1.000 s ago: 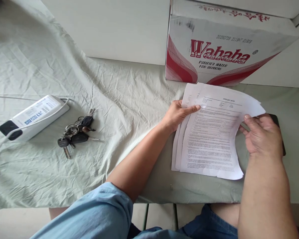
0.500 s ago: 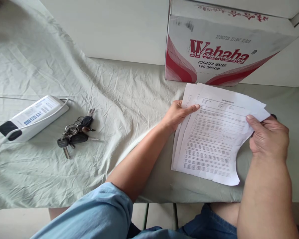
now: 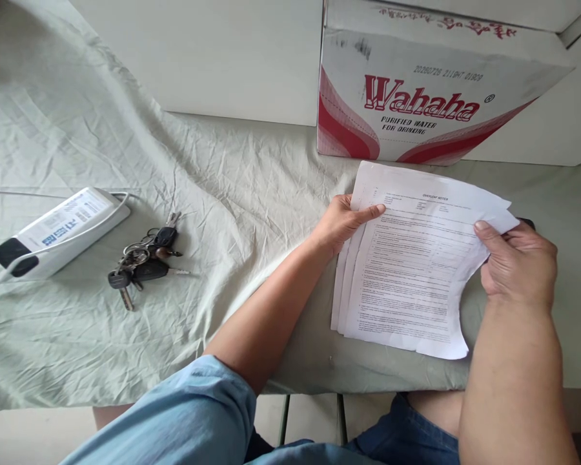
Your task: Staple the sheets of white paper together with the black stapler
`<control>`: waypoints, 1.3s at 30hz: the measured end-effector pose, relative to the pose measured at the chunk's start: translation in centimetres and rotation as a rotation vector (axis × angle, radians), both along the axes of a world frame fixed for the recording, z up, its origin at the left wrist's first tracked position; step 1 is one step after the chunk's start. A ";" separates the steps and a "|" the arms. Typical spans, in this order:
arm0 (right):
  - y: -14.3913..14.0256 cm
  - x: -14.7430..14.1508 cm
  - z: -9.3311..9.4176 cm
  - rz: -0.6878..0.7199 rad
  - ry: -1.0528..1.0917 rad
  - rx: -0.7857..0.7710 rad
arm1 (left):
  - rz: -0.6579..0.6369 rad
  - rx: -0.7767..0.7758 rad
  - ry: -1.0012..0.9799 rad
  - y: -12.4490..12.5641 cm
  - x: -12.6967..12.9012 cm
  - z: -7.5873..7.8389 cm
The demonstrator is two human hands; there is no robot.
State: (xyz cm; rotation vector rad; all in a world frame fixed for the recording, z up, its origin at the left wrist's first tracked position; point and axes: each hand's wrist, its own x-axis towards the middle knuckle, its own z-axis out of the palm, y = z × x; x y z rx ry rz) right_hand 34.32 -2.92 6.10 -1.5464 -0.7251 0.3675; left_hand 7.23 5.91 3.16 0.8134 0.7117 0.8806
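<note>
At the far left of the desk (image 3: 281,155), on the wrinkled pale green cloth (image 3: 77,129), lies a white power strip (image 3: 61,229) with a black end and a white cable (image 3: 10,265) looped along it. Just to its right, apart from it, sits a bunch of keys (image 3: 142,265) with dark fobs.

The person's left arm, in a rolled blue sleeve (image 3: 184,413), reaches across the cloth to the papers (image 3: 411,271). The left hand (image 3: 343,223) has its grip closed on the upper left edge of the stack, thumb lying on top of the printed top sheet and fingers tucked under.

The papers are a loose stack of printed sheets, fanned a little at the left edge, resting on the desk near its front right, just in front of a white and red box (image 3: 416,90) marked "Wahaha". The box stands against the wall.

The right hand (image 3: 518,265) pinches the right edge of the sheets, thumb on top, fingers curled beneath, and that side is lifted and bent. A dark object (image 3: 527,223) peeks out behind this hand; what it is cannot be told.
</note>
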 end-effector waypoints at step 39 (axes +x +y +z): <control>-0.7 1.7 0.4 0.145 0.205 -0.184 | 0.539 -0.143 -0.209 3.9 -1.1 -2.7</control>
